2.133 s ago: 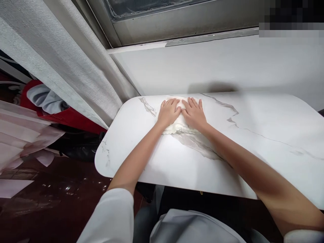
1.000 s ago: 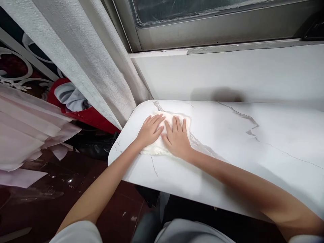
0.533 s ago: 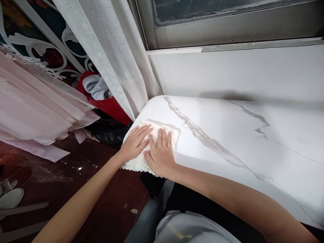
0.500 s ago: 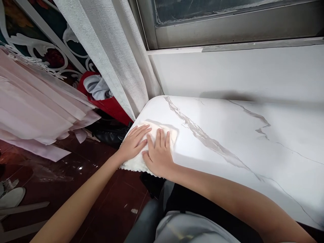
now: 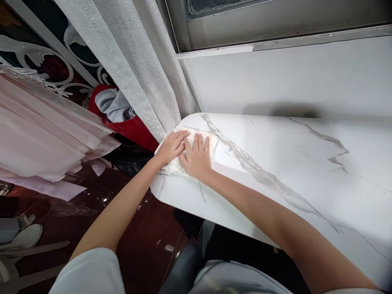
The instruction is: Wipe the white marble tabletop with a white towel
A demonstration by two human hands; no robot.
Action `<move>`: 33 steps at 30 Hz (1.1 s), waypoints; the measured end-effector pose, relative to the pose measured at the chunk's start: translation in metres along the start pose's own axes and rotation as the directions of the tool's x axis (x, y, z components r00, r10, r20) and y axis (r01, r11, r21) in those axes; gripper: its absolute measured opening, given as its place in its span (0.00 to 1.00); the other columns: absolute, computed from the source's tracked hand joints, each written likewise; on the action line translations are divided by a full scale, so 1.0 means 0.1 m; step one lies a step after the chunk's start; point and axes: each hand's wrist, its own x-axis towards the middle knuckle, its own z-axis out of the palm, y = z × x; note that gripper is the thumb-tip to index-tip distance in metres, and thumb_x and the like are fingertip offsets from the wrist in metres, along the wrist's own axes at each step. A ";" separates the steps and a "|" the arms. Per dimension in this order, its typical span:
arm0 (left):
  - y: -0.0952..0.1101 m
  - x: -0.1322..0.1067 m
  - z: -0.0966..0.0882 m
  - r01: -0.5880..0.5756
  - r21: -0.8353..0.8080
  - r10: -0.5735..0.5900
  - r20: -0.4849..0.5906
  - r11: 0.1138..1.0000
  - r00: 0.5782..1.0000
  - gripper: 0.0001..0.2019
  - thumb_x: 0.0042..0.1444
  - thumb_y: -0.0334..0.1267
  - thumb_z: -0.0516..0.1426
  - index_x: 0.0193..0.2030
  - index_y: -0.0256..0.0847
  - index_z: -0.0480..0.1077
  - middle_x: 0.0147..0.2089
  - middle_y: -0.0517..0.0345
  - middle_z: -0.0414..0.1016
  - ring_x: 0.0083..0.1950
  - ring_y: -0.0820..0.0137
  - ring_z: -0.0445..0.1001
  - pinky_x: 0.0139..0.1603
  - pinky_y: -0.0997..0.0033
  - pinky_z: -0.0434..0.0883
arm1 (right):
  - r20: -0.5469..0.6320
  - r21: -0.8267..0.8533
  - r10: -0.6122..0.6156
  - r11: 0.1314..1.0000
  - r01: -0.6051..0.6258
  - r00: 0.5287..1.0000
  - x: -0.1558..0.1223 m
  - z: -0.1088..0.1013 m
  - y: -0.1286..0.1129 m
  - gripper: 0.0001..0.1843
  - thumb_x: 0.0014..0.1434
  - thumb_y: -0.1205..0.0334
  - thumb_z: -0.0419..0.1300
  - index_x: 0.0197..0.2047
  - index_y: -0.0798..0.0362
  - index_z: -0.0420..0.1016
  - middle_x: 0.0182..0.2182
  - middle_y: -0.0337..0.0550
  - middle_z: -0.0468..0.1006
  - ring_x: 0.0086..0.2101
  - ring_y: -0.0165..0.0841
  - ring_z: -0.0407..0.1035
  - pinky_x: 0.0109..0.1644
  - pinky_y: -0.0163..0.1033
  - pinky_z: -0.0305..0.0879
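Note:
A cream-white cloth [image 5: 177,166] lies spread on the white marble-patterned table [image 5: 239,183], close to its rounded left end. My left hand [image 5: 172,147] rests flat on the cloth's left part, fingers stretched out towards the right. Beside it, my right hand [image 5: 196,158] presses on the cloth with its fingers apart and pointing away from me. Both palms cover much of the fabric, and its far left edge lies near the curtain.
A pale grey curtain [image 5: 137,61] hangs at the table's left end. Behind the table are a white wall [image 5: 260,81] and a metal window frame [image 5: 232,30]. On the left are a red bag [image 5: 134,130] holding grey cloth and a pink draped fabric [image 5: 45,126].
Both hands have slid the cloth away from me, from the table's near left edge towards the far left corner. The near corner of the table now shows.

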 end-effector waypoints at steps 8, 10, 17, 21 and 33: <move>-0.09 0.82 0.23 -0.010 0.005 0.010 -0.030 1.000 1.000 0.24 0.63 0.41 0.46 0.63 0.39 0.67 0.65 0.50 0.71 0.66 0.60 0.67 0.70 0.55 0.58 | -0.039 -0.085 0.036 0.996 -0.039 0.999 0.55 -0.10 0.55 0.31 0.69 0.55 0.48 0.71 0.59 0.59 0.72 0.62 0.52 0.71 0.50 0.41 0.72 0.62 0.29; -0.10 1.01 0.27 -0.003 -0.002 0.003 -0.035 1.000 0.999 0.23 0.63 0.40 0.47 0.62 0.40 0.67 0.65 0.51 0.71 0.66 0.61 0.67 0.70 0.56 0.58 | -0.035 -0.112 0.048 0.992 -0.052 0.998 0.69 -0.14 0.68 0.31 0.70 0.55 0.47 0.71 0.58 0.59 0.72 0.60 0.52 0.71 0.49 0.41 0.73 0.62 0.29; -0.15 1.39 0.33 0.008 -0.033 -0.009 -0.016 0.999 1.000 0.23 0.63 0.41 0.47 0.62 0.41 0.68 0.66 0.53 0.71 0.67 0.62 0.66 0.71 0.58 0.57 | -0.099 -0.092 0.084 0.991 -0.093 0.992 0.95 -0.14 0.88 0.31 0.69 0.54 0.46 0.71 0.61 0.60 0.71 0.61 0.55 0.71 0.51 0.42 0.72 0.64 0.30; -0.17 1.37 0.33 -0.014 -0.049 0.013 -0.023 0.999 1.000 0.23 0.64 0.43 0.47 0.63 0.41 0.67 0.66 0.54 0.70 0.68 0.62 0.66 0.71 0.58 0.57 | -0.113 -0.113 0.073 0.990 -0.085 0.991 0.94 -0.14 0.87 0.31 0.69 0.55 0.46 0.70 0.61 0.61 0.71 0.62 0.54 0.71 0.52 0.42 0.72 0.64 0.30; 0.00 0.54 0.15 0.032 -0.073 -0.037 -0.059 0.997 0.998 0.23 0.64 0.45 0.47 0.62 0.42 0.67 0.66 0.51 0.71 0.68 0.61 0.65 0.72 0.54 0.56 | -0.064 -0.114 -0.016 0.993 0.008 0.998 0.36 -0.08 0.42 0.31 0.70 0.55 0.48 0.71 0.61 0.60 0.71 0.65 0.53 0.71 0.52 0.43 0.72 0.62 0.31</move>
